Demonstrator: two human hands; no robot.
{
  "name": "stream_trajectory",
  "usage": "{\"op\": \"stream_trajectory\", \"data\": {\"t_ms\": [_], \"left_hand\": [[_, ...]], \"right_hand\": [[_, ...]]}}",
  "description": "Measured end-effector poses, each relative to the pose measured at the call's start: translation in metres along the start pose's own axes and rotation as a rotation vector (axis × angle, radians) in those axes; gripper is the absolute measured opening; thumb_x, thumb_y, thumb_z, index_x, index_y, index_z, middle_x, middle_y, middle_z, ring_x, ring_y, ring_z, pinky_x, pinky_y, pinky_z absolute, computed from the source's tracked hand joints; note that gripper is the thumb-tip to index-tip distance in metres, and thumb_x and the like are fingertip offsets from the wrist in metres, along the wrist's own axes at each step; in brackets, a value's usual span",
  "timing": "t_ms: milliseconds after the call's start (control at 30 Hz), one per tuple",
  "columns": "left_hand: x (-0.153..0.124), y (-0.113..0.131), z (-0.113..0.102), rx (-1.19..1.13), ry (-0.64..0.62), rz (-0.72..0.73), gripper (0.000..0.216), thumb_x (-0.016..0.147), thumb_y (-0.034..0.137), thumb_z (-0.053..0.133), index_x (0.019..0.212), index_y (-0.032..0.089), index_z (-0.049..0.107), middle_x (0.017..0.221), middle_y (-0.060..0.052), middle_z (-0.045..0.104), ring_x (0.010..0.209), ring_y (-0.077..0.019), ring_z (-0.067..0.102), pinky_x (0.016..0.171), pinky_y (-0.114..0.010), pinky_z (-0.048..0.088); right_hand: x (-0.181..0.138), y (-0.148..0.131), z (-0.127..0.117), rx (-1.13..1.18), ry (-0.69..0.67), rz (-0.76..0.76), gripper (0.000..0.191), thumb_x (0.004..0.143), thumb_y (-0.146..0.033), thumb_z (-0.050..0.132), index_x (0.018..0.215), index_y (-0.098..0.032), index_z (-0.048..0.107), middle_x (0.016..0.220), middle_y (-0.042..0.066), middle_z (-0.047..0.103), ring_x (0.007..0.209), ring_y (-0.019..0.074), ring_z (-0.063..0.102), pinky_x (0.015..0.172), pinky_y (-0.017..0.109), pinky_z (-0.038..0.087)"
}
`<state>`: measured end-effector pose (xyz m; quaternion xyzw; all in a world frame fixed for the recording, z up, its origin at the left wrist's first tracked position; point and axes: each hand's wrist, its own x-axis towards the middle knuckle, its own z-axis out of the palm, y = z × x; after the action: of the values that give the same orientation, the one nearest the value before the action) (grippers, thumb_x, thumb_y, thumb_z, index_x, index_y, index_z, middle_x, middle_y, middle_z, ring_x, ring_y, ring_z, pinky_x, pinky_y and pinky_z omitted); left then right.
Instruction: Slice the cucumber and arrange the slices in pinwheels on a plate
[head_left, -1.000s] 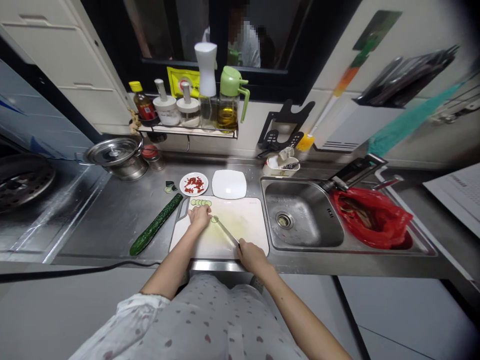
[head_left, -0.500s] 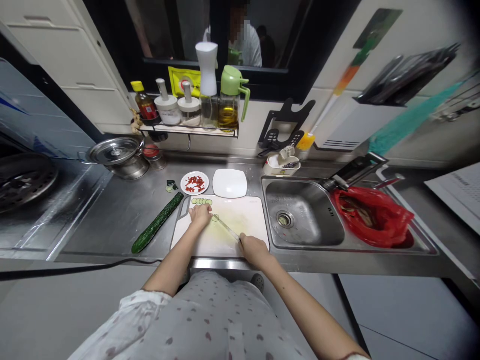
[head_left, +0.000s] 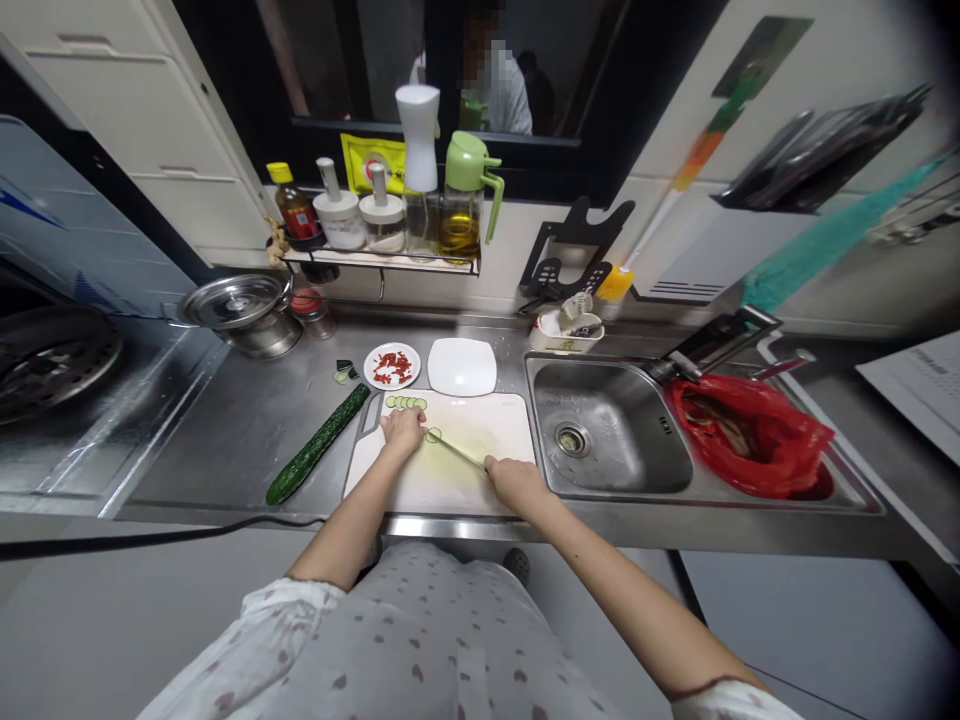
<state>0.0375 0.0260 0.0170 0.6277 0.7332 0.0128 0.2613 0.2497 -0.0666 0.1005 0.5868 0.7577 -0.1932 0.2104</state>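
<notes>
Slicing status, left to right:
- One full cucumber (head_left: 316,445) lies uncut on the tabletop (head_left: 225,430), just off the left edge of the cutting board (head_left: 499,425). Looks like that one is left to do.
- Trimmed cucumber ends (head_left: 343,373) sit behind it, beside the small dish (head_left: 369,368) of red chilli bits. That prep looks done.
- A short row of finished slices (head_left: 406,403) is at the far edge of the board.
- Left hand (head_left: 403,430) is on the board, fingers curled down. Can't tell what they pin, the piece is hidden under the hand.
- One fresh slice (head_left: 432,435) sits just right of that hand, at the knife (head_left: 459,455) tip.
- Right hand (head_left: 511,478) has fingers wrapped tight round the knife handle, blade low and angled toward the left hand.
- White plate (head_left: 462,366) behind the board has nothing on it, so no slices moved over yet.
- Sink (head_left: 607,440) and red bag (head_left: 750,435) are further right, not involved.

Estimate: early, only a handful of slices cut.
</notes>
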Motion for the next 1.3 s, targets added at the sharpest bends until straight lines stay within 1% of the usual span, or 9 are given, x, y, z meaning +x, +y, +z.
{"op": "stream_trajectory", "data": {"t_ms": [67, 167, 300, 400, 533, 700, 933, 1133, 1300], "left_hand": [[0.0, 0.0, 0.0, 0.0, 0.002, 0.002, 0.011, 0.079, 0.028, 0.065, 0.089, 0.027, 0.062, 0.093, -0.002, 0.069, 0.108, -0.025, 0.056, 0.092, -0.04, 0.031], [0.0, 0.0, 0.0, -0.005, 0.007, 0.005, 0.011, 0.079, 0.028, 0.065, 0.089, 0.027, 0.062, 0.094, -0.002, 0.069, 0.108, -0.0254, 0.056, 0.092, -0.04, 0.031], [-0.001, 0.0, 0.0, -0.014, 0.007, 0.009, 0.011, 0.079, 0.027, 0.064, 0.09, 0.027, 0.062, 0.095, -0.001, 0.07, 0.108, -0.0252, 0.056, 0.092, -0.041, 0.031], [-0.004, 0.001, -0.001, -0.008, 0.02, 0.005, 0.01, 0.081, 0.026, 0.06, 0.091, 0.027, 0.064, 0.097, -0.002, 0.071, 0.108, -0.0257, 0.055, 0.091, -0.041, 0.03], [-0.01, 0.004, 0.001, 0.023, 0.047, 0.029, 0.014, 0.086, 0.027, 0.053, 0.091, 0.026, 0.065, 0.103, -0.005, 0.07, 0.11, -0.0275, 0.053, 0.091, -0.043, 0.03], [-0.02, 0.009, 0.009, 0.052, 0.088, 0.067, 0.013, 0.084, 0.031, 0.055, 0.088, 0.023, 0.065, 0.111, -0.009, 0.066, 0.11, -0.0294, 0.052, 0.091, -0.044, 0.029], [-0.029, 0.011, 0.017, 0.016, 0.123, 0.101, 0.015, 0.087, 0.025, 0.049, 0.083, 0.022, 0.063, 0.097, -0.007, 0.07, 0.102, -0.0271, 0.056, 0.09, -0.042, 0.029], [-0.039, 0.01, 0.018, -0.052, 0.159, 0.111, 0.013, 0.088, 0.023, 0.047, 0.086, 0.023, 0.061, 0.087, -0.005, 0.069, 0.097, -0.0244, 0.058, 0.087, -0.038, 0.03], [-0.045, 0.0, 0.017, -0.163, 0.226, 0.079, 0.012, 0.087, 0.022, 0.049, 0.089, 0.023, 0.06, 0.091, -0.002, 0.07, 0.095, -0.0215, 0.059, 0.086, -0.036, 0.029]], "right_hand": [[-0.001, 0.001, 0.002, -0.008, 0.012, -0.001, 0.03, 0.094, -0.011, 0.035, 0.115, -0.016, 0.057, 0.103, 0.018, 0.069, 0.101, 0.0258, 0.066, 0.078, 0.033, 0.045], [-0.007, 0.004, 0.013, 0.024, 0.054, 0.008, 0.027, 0.098, -0.025, 0.037, 0.113, -0.016, 0.057, 0.101, 0.017, 0.069, 0.099, 0.0269, 0.066, 0.076, 0.032, 0.043], [-0.016, 0.008, 0.039, 0.212, 0.07, 0.095, 0.031, 0.098, -0.041, 0.037, 0.108, -0.02, 0.057, 0.099, 0.011, 0.07, 0.093, 0.0229, 0.065, 0.069, 0.027, 0.037], [-0.02, 0.008, 0.059, 0.37, 0.126, 0.187, 0.032, 0.1, -0.041, 0.032, 0.106, -0.02, 0.056, 0.095, 0.009, 0.07, 0.089, 0.0201, 0.064, 0.065, 0.024, 0.033], [-0.021, 0.007, 0.075, 0.449, 0.17, 0.263, 0.031, 0.1, -0.042, 0.033, 0.102, -0.02, 0.055, 0.092, 0.008, 0.07, 0.086, 0.019, 0.063, 0.062, 0.023, 0.029], [-0.021, 0.011, 0.082, 0.46, 0.171, 0.273, 0.032, 0.1, -0.043, 0.033, 0.102, -0.02, 0.056, 0.091, 0.008, 0.07, 0.086, 0.0194, 0.063, 0.062, 0.023, 0.029], [-0.02, 0.015, 0.088, 0.457, 0.183, 0.26, 0.032, 0.1, -0.043, 0.033, 0.101, -0.02, 0.056, 0.09, 0.007, 0.07, 0.084, 0.019, 0.063, 0.062, 0.023, 0.029], [-0.017, 0.014, 0.088, 0.466, 0.196, 0.249, 0.031, 0.1, -0.042, 0.034, 0.099, -0.019, 0.056, 0.088, 0.008, 0.07, 0.085, 0.0197, 0.064, 0.063, 0.023, 0.03], [-0.014, 0.016, 0.089, 0.482, 0.203, 0.246, 0.032, 0.099, -0.044, 0.035, 0.097, -0.02, 0.056, 0.09, 0.008, 0.07, 0.084, 0.0195, 0.063, 0.061, 0.023, 0.029]]}}
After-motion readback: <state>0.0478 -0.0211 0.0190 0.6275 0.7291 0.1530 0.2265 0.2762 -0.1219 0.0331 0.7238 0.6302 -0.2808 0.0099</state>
